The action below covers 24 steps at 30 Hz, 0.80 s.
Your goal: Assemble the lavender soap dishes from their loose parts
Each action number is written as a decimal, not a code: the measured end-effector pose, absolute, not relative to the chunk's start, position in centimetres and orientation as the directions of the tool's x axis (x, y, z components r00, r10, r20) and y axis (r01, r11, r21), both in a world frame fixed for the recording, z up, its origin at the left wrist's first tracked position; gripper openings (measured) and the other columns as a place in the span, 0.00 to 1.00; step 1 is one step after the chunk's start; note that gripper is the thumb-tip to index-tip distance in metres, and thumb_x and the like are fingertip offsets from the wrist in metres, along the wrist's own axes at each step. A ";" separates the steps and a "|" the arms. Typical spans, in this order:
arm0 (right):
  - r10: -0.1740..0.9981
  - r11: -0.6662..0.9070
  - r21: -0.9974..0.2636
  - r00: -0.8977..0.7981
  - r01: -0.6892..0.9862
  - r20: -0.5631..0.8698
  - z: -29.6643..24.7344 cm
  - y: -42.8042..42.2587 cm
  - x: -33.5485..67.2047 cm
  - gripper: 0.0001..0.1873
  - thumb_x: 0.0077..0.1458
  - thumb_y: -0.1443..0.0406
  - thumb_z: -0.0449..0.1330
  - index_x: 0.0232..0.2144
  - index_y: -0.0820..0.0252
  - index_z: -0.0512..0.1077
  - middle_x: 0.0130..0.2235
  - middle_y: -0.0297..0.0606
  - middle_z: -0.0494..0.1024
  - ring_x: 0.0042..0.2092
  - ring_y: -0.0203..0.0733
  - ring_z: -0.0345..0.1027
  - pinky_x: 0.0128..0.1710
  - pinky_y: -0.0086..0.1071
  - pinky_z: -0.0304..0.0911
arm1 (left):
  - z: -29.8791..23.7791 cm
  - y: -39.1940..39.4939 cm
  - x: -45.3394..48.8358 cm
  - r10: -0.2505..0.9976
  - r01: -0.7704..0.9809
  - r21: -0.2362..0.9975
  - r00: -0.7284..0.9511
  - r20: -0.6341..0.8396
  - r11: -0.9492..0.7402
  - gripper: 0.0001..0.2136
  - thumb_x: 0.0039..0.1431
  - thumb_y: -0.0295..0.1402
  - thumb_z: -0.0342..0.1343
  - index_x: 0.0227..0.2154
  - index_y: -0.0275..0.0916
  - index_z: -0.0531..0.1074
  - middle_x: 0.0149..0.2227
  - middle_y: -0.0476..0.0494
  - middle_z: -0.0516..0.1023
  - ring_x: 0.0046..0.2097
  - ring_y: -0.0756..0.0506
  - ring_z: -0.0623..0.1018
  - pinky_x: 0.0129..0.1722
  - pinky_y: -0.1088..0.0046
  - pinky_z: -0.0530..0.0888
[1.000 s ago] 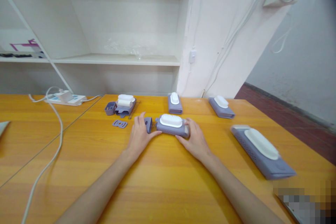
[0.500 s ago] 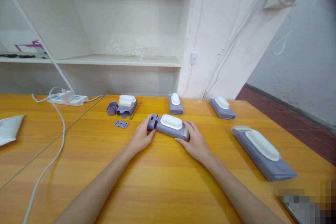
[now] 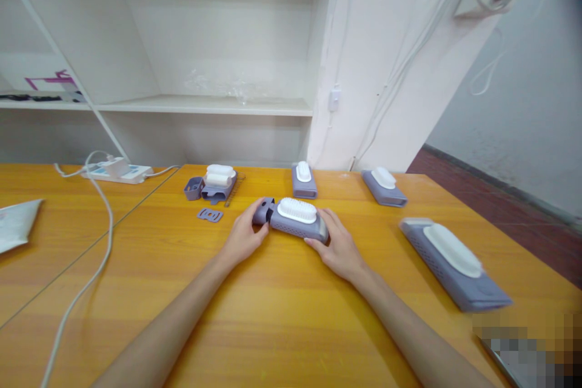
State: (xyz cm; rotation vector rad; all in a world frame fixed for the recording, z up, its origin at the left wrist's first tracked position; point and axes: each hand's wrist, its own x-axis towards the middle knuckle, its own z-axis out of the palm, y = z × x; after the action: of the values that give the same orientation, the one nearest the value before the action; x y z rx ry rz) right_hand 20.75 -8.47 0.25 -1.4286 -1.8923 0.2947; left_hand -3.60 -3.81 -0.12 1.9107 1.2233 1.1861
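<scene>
A purple box-shaped device with a white brush top [image 3: 297, 218] lies in the middle of the wooden table [image 3: 282, 309]. My left hand [image 3: 243, 236] pinches a small purple end piece [image 3: 264, 211] against the device's left end. My right hand [image 3: 339, 245] is wrapped round the device's right end, holding it on the table. A flat purple clip [image 3: 210, 214] lies apart to the left.
Three more purple devices with white tops lie at the back [image 3: 304, 180], back right [image 3: 384, 187] and right [image 3: 454, 264]. A partly taken-apart one with a small purple cup [image 3: 213, 183] sits back left. A white power strip [image 3: 119, 170] and cable [image 3: 91, 267] lie left.
My left hand took up the small purple end piece from the table and brought it against the device's left end. The right hand stayed on the device.
</scene>
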 end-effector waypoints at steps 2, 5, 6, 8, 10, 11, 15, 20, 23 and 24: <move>0.908 0.344 -0.570 -0.109 0.746 0.404 -0.1 -8.3 20.8 0.31 0.51 0.59 0.59 0.57 0.56 0.58 0.59 0.43 0.59 0.60 0.46 0.55 0.59 0.40 0.54 | 0.1 -4.0 -3.6 0.888 0.411 0.788 0.216 0.405 -0.459 0.27 0.51 0.30 0.53 0.57 0.42 0.60 0.58 0.42 0.65 0.58 0.41 0.66 0.57 0.63 0.64; 0.914 0.335 -0.569 -0.112 0.751 0.390 -0.5 -8.2 21.0 0.30 0.51 0.60 0.59 0.56 0.57 0.59 0.60 0.45 0.57 0.61 0.47 0.54 0.59 0.40 0.53 | 0.5 -4.2 -3.5 0.863 0.427 0.751 0.260 0.432 -0.505 0.26 0.53 0.30 0.53 0.57 0.43 0.61 0.58 0.43 0.65 0.59 0.42 0.65 0.58 0.63 0.62; 0.916 0.332 -0.571 -0.112 0.751 0.385 -0.5 -8.2 21.0 0.31 0.51 0.60 0.60 0.56 0.57 0.59 0.61 0.45 0.57 0.61 0.47 0.53 0.60 0.41 0.52 | 0.6 -4.2 -3.5 0.869 0.433 0.754 0.252 0.425 -0.494 0.25 0.54 0.31 0.53 0.56 0.43 0.62 0.58 0.43 0.65 0.59 0.42 0.65 0.59 0.63 0.61; 0.919 0.332 -0.576 -0.117 0.747 0.377 -0.3 -8.3 21.0 0.32 0.50 0.62 0.60 0.57 0.56 0.58 0.61 0.44 0.56 0.61 0.47 0.52 0.60 0.41 0.51 | 0.6 -4.1 -3.5 0.906 0.454 0.784 0.181 0.384 -0.423 0.25 0.55 0.36 0.53 0.56 0.42 0.62 0.57 0.41 0.67 0.58 0.41 0.66 0.58 0.63 0.61; 0.916 0.349 -0.581 -0.136 0.736 0.378 0.0 -8.4 21.0 0.33 0.50 0.64 0.61 0.57 0.54 0.57 0.62 0.42 0.55 0.61 0.46 0.52 0.61 0.41 0.51 | 0.4 -3.8 -3.6 0.943 0.475 0.819 0.082 0.323 -0.322 0.26 0.54 0.41 0.55 0.55 0.39 0.63 0.56 0.39 0.68 0.58 0.40 0.67 0.58 0.62 0.61; 0.912 0.363 -0.581 -0.147 0.729 0.384 0.2 -8.5 20.9 0.33 0.49 0.65 0.61 0.57 0.53 0.56 0.62 0.41 0.54 0.61 0.46 0.52 0.61 0.41 0.51 | 0.4 -3.7 -3.6 0.954 0.484 0.828 0.049 0.296 -0.282 0.26 0.53 0.42 0.55 0.54 0.38 0.64 0.55 0.37 0.68 0.57 0.39 0.67 0.58 0.61 0.61; 0.896 0.397 -0.579 -0.165 0.712 0.411 0.5 -8.7 20.7 0.36 0.48 0.67 0.61 0.58 0.51 0.54 0.61 0.41 0.54 0.61 0.47 0.52 0.61 0.42 0.51 | 0.2 -3.1 -3.6 0.963 0.411 0.873 0.053 0.265 -0.263 0.23 0.51 0.43 0.57 0.48 0.36 0.70 0.51 0.37 0.73 0.53 0.39 0.71 0.56 0.61 0.63; 0.872 0.437 -0.550 -0.184 0.712 0.454 0.2 -8.7 20.7 0.37 0.49 0.68 0.60 0.60 0.52 0.51 0.61 0.41 0.52 0.62 0.47 0.50 0.61 0.42 0.50 | 0.1 -3.2 -3.2 0.971 0.069 0.970 0.060 0.230 -0.234 0.25 0.49 0.39 0.61 0.49 0.36 0.66 0.52 0.36 0.70 0.54 0.41 0.69 0.56 0.63 0.63; 0.851 0.465 -0.527 -0.194 0.711 0.489 0.1 -8.7 20.8 0.39 0.50 0.70 0.59 0.61 0.53 0.49 0.62 0.43 0.50 0.62 0.47 0.48 0.61 0.42 0.50 | 0.1 -3.4 -2.8 0.984 -0.101 0.984 0.089 0.153 -0.144 0.26 0.49 0.37 0.61 0.51 0.37 0.64 0.56 0.37 0.67 0.57 0.41 0.66 0.57 0.64 0.61; 0.845 0.472 -0.521 -0.196 0.711 0.498 0.1 -8.7 20.8 0.39 0.50 0.70 0.59 0.61 0.53 0.49 0.61 0.43 0.50 0.62 0.48 0.48 0.61 0.43 0.50 | 0.2 -3.5 -2.8 0.983 -0.153 0.982 0.128 0.134 -0.114 0.25 0.49 0.36 0.61 0.51 0.37 0.65 0.55 0.37 0.67 0.56 0.41 0.67 0.57 0.64 0.61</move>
State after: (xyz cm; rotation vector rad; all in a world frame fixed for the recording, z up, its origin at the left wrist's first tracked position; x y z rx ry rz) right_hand 20.79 -8.74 0.12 -1.2910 -1.9603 0.2239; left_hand -2.77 -3.51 0.18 1.2519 0.9390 1.2614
